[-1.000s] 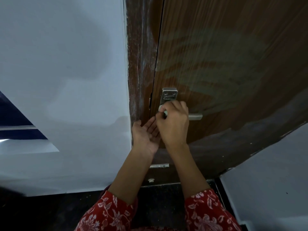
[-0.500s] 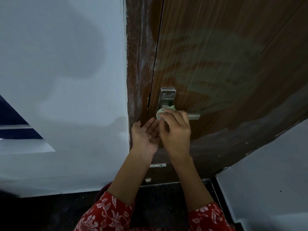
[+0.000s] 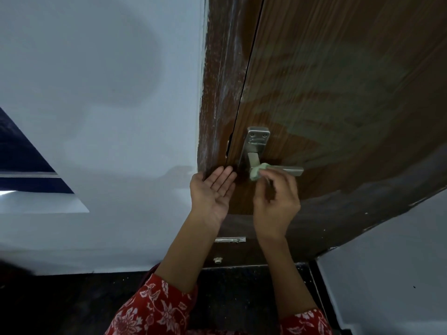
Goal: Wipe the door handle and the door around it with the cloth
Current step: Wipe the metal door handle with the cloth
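A brown wooden door point(image 3: 338, 81) carries a silver lever handle point(image 3: 256, 151) on a metal backplate. My right hand point(image 3: 275, 201) pinches a small pale green cloth point(image 3: 257, 171) against the underside of the lever, near where it joins the plate. My left hand point(image 3: 212, 192) lies flat, palm toward me and fingers together, against the door's edge just left of the handle. Pale wipe streaks show on the door above and right of the handle.
The brown door frame point(image 3: 220, 81) with white smears stands left of the door, beside a white wall point(image 3: 96, 105). A small metal latch point(image 3: 229, 240) and a knob point(image 3: 217, 260) sit low on the door. Dark floor lies below.
My right hand has slid down off the lever, uncovering the backplate and lever; the cloth now shows at the lever's underside. My left hand stayed by the door edge.
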`<act>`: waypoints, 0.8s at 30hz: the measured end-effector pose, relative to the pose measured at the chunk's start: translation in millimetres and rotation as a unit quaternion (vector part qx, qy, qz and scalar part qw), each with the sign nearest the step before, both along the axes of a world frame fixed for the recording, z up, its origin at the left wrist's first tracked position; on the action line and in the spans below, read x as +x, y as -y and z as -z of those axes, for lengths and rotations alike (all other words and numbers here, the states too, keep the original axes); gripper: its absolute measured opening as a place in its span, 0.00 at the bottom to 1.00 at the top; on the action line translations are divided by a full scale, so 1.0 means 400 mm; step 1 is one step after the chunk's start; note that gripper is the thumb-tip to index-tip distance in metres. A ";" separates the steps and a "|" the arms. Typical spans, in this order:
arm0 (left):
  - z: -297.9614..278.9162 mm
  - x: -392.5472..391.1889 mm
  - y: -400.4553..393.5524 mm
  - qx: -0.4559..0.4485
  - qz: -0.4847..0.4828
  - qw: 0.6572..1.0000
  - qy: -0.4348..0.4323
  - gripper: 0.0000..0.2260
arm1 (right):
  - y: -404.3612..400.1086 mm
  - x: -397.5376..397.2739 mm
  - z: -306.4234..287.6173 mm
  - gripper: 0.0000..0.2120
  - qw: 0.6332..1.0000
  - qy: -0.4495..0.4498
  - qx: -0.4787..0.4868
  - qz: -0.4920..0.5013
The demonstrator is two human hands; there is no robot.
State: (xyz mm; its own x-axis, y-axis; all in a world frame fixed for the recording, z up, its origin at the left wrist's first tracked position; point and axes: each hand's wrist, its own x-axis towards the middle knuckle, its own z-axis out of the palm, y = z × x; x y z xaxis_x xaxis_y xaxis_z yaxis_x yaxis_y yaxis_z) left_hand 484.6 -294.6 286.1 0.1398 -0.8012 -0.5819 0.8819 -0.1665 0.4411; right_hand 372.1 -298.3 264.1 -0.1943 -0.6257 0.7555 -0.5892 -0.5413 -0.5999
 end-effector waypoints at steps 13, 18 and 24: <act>-0.003 0.032 -0.005 -0.013 0.001 1.000 0.027 0.23 | 0.003 0.033 -0.036 0.12 0.531 0.743 0.333 -0.234; -0.008 0.026 0.002 -0.019 0.013 0.999 0.030 0.23 | -0.024 0.058 -0.064 0.14 0.455 0.771 0.338 -0.290; -0.018 0.006 0.013 -0.015 0.030 0.999 0.041 0.23 | -0.044 0.036 -0.118 0.12 0.592 0.671 0.352 -0.274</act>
